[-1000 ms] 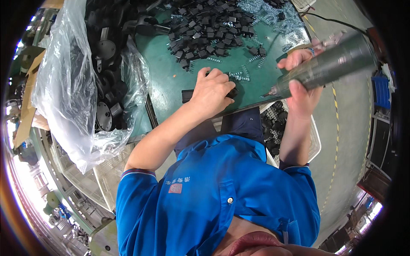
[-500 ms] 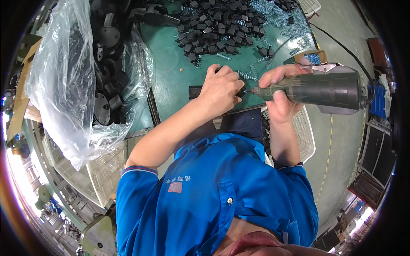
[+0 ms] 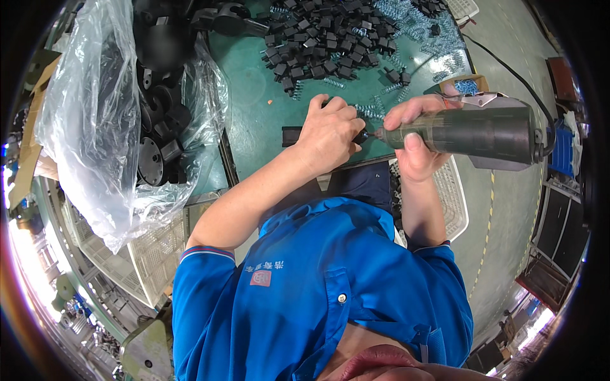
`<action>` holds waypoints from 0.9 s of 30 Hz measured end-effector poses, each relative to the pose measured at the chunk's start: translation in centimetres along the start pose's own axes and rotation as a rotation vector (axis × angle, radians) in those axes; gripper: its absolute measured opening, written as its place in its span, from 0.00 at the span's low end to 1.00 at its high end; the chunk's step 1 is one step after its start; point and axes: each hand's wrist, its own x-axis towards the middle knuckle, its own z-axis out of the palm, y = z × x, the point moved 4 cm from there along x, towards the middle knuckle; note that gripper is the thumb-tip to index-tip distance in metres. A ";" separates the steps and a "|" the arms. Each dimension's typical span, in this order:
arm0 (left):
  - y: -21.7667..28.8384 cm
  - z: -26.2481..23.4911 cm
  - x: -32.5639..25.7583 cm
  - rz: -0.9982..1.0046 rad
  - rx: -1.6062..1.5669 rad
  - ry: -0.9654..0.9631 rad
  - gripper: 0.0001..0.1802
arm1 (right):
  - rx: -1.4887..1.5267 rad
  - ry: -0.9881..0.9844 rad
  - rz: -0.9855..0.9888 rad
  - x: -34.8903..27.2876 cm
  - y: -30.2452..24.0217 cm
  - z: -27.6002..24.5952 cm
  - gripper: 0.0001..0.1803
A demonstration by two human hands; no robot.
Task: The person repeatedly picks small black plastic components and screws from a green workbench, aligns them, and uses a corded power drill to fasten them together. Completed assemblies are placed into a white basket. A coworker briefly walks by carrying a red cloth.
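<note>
My left hand (image 3: 327, 133) is closed around a black plastic part (image 3: 291, 136), whose flat end sticks out to the left of my wrist. My fingers cover most of the part. In my right hand (image 3: 416, 136) lies a dark green electric screwdriver (image 3: 486, 132), held level with its body pointing off to the right. Its bit (image 3: 377, 134) reaches the end of the black part by my left fingers; whether a screw sits there is too small to tell. Just beyond my hands, a few blue-grey springs (image 3: 368, 112) rest on the green tabletop (image 3: 248, 101).
A heap of small black blocks (image 3: 330, 47) covers the table's far side, with a pile of springs (image 3: 438, 41) to its right. A small box of blue screws (image 3: 466, 86) stands at the right edge. Clear plastic bagging (image 3: 92, 127) and round black parts (image 3: 151, 159) fill the left.
Both hands keep almost the same place, with the screwdriver bit still against the black part. The screwdriver's rear end has shifted very slightly.
</note>
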 end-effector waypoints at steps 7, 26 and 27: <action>0.0 0.0 0.0 0.000 -0.003 0.009 0.20 | 0.011 -0.068 0.032 -0.3 -0.1 0.7 0.36; -0.2 0.2 -0.2 -0.014 0.030 -0.023 0.17 | -0.209 -0.264 -0.049 -0.8 1.5 0.8 0.35; -0.4 0.3 -0.1 -0.012 0.038 -0.018 0.17 | -0.162 -0.153 -0.034 -0.8 1.6 1.7 0.34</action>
